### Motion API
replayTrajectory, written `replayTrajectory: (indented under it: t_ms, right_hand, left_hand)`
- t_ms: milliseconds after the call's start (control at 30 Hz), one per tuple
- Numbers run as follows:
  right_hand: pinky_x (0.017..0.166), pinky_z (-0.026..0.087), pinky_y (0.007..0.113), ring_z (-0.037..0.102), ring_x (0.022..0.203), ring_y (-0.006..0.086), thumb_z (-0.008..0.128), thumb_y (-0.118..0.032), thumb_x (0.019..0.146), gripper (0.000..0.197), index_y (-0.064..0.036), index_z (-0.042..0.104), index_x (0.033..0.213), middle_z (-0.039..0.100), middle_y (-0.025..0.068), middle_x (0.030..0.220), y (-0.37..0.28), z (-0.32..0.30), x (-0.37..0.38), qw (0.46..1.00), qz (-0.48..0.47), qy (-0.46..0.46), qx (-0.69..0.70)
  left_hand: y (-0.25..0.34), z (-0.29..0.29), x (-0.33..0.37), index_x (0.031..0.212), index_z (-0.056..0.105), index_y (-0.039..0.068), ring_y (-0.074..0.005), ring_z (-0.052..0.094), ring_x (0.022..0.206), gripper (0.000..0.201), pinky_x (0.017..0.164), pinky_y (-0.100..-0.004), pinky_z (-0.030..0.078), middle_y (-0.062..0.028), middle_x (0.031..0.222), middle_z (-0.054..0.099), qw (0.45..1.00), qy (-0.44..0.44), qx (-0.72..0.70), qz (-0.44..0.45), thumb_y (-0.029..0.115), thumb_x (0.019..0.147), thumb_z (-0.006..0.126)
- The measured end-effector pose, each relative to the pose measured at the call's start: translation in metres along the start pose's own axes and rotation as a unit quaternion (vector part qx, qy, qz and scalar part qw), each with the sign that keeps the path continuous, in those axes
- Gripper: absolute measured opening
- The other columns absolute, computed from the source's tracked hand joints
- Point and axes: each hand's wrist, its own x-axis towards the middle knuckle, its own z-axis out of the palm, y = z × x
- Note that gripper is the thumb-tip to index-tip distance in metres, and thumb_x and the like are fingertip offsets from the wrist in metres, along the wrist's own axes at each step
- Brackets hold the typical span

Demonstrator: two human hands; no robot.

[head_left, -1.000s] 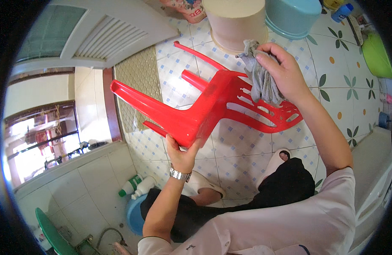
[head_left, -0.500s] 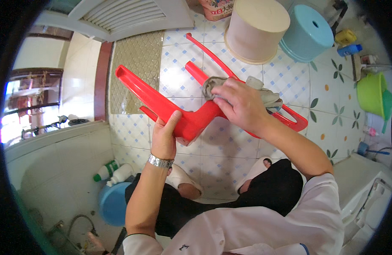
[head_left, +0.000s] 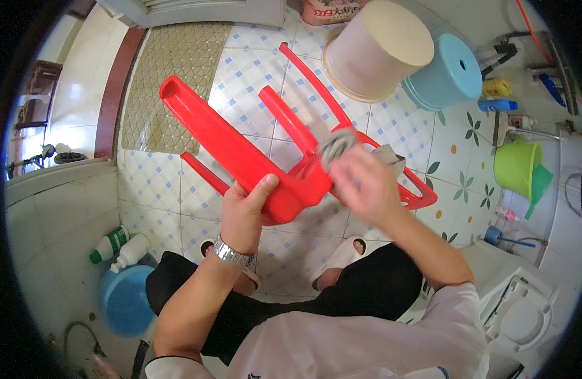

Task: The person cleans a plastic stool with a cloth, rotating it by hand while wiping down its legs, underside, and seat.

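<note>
A red plastic chair (head_left: 225, 136) is tipped over in front of me, its legs pointing to the far left and its slotted back toward the right. My left hand (head_left: 243, 211), below a metal watch, is closed round the chair's near edge at the base of a leg, thumb on top. Over the middle of the chair, my right hand (head_left: 365, 186) is bunched round a grey-green cloth (head_left: 337, 147) and pressed close to the red surface. Motion blurs the right fingers, and part of the cloth trails out behind them.
A cream bucket (head_left: 392, 47) stands upside down at the back beside a light blue stool (head_left: 449, 72). On the right are a green bucket (head_left: 515, 165) and a toilet (head_left: 518, 312). A blue basin (head_left: 127, 303) and bottles (head_left: 133, 251) lie left; a mat (head_left: 171, 88) borders the doorway.
My right hand has drawn the cloth slightly back toward the chair's middle, and its fingers now blur. The left hand keeps its hold on the chair. The whole view has shifted.
</note>
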Motion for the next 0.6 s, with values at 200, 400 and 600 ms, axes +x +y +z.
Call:
replayTrajectory:
  t_ms: [200, 400, 600]
  right_hand:
    - [0.066, 0.049, 0.036, 0.062, 0.075, 0.0295, 0.067, -0.006, 0.084, 0.005, -0.0014, 0.065, 0.084, 0.063, 0.0112, 0.083, 0.027, -0.005, 0.002, 0.999, 0.031, 0.018, -0.010]
    - [0.061, 0.048, 0.038, 0.061, 0.071, 0.0292, 0.066, -0.007, 0.085, 0.005, -0.0034, 0.064, 0.082, 0.060, 0.0106, 0.080, 0.003, -0.001, -0.016, 0.995, -0.097, -0.002, -0.023]
    - [0.063, 0.049, 0.037, 0.062, 0.071, 0.0315, 0.064, -0.006, 0.088, 0.005, -0.0012, 0.064, 0.086, 0.061, 0.0141, 0.080, 0.024, -0.007, -0.001, 1.000, 0.011, 0.001, -0.018]
  left_hand:
    - [-0.006, 0.000, 0.000, 0.111, 0.067, 0.001, -0.0132, 0.067, 0.091, 0.026, 0.082, -0.0290, 0.054, -0.0065, 0.104, 0.072, 1.000, -0.011, 0.000, 0.019, 0.019, 0.093, 0.072]
    - [0.006, 0.001, -0.006, 0.111, 0.067, 0.000, -0.0126, 0.067, 0.090, 0.027, 0.082, -0.0283, 0.053, -0.0062, 0.103, 0.072, 1.000, 0.000, 0.019, -0.015, 0.019, 0.092, 0.072]
    - [-0.001, 0.002, 0.001, 0.111, 0.067, 0.001, -0.0124, 0.066, 0.091, 0.027, 0.083, -0.0285, 0.053, -0.0063, 0.102, 0.072, 1.000, -0.011, 0.025, -0.004, 0.020, 0.092, 0.073]
